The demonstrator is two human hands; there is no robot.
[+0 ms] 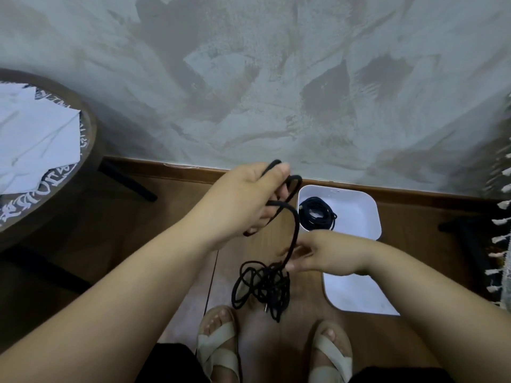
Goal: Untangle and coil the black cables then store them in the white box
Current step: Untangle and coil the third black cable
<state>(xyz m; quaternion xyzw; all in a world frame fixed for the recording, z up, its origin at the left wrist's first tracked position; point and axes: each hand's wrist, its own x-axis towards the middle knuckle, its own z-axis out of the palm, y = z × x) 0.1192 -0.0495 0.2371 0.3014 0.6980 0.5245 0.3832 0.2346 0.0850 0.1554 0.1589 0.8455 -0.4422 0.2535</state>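
Hanging black cable (293, 233) | left hand (243, 200) grips top | right hand (320, 252) pinches lower

- No word, label, brand or number can be read with any certainty.
- The round table (91, 134) at the left has white brush-like lettering (59, 174) on its dark top, following the rim (a white sheet (36, 139) lies over part of it). The strokes are too blurred and bent to read, and the script cannot be told.
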